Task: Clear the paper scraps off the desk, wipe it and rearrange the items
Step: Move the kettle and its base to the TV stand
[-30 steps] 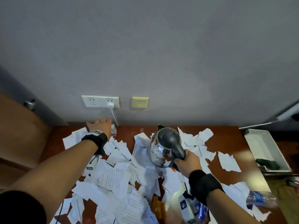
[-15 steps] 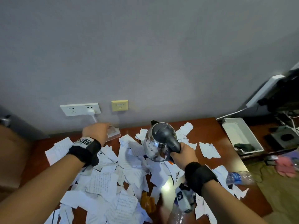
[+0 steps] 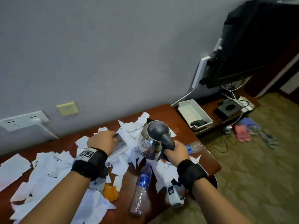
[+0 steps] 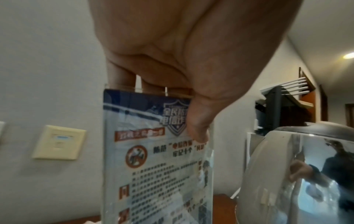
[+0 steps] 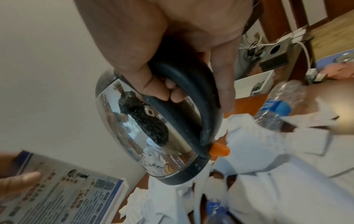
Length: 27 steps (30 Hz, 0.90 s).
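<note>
1. Grey wall [image 3: 113, 46] with sockets [image 3: 24, 120] behind; below it a red-brown bench [image 3: 168, 115], buried in torn paper scraps [image 3: 48, 167].
2. In the right hand [image 3: 174, 151], fingers wrapped fully round the black handle of a steel kettle [image 3: 153, 139]; seemingly lifted clear of the paper and tilted a little.
3. In the left hand [image 3: 102, 141], a pinch on the top edge of a clear sign stand [image 4: 157, 159], thumb in front, fingers behind; foot out of sight, so no telling whether off the bench.
4. Among the scraps, on their sides: a near bottle [image 3: 142, 183] by the front edge, a far bottle [image 3: 194, 146] just beside the right hand, plus an orange wrapper [image 3: 110, 192].
5. Step in hand, by the look of it: shifting the big items aside before gathering paper; no scraps cleared yet.
6. Next: needs a free spot for both loads, perhaps near the white tray [image 3: 191, 111] to the right; calls for a level kettle and a firm pinch on the thin stand.
</note>
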Motion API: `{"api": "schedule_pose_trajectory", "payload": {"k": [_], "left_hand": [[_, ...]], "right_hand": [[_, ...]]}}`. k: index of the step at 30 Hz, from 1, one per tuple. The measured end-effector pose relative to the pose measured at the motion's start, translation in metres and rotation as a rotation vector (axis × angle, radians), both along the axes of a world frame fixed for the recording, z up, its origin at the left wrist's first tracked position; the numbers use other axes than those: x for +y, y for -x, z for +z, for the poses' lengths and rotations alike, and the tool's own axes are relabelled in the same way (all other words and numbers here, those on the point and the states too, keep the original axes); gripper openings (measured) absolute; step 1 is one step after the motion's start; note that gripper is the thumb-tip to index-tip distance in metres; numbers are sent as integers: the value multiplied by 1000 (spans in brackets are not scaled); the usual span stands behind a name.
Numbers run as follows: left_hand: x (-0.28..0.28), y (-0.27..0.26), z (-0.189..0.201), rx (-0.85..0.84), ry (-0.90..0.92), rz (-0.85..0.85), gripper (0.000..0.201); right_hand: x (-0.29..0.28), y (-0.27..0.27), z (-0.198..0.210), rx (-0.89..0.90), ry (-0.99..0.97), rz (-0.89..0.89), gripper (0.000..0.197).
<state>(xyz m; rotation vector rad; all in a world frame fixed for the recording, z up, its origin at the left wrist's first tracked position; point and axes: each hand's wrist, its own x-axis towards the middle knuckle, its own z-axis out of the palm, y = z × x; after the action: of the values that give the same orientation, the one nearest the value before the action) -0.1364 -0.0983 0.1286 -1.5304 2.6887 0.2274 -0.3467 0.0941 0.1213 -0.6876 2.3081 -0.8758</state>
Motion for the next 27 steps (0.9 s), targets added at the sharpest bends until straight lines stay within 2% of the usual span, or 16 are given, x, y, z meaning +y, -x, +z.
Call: {"api": "schedule_pose_trajectory", "payload": {"k": [8,14,18,22,27], "left_hand": [[125,142,8,52,31,-60,24],[204,250,9,35,7,-219,24],[235,327,13,0,12,-362,31],[257,414,18,-59,54,-502,28],[273,527,20,-89,70,-633,34]], "right_hand": [[141,121,1,95,-24,-49,14],[224,217,6,119,-56,-89,12],[259,280,4,99,5,-197,16],[287,346,4,92,7,-258,12],[320,429,12,148,-36,-328,11]]}}
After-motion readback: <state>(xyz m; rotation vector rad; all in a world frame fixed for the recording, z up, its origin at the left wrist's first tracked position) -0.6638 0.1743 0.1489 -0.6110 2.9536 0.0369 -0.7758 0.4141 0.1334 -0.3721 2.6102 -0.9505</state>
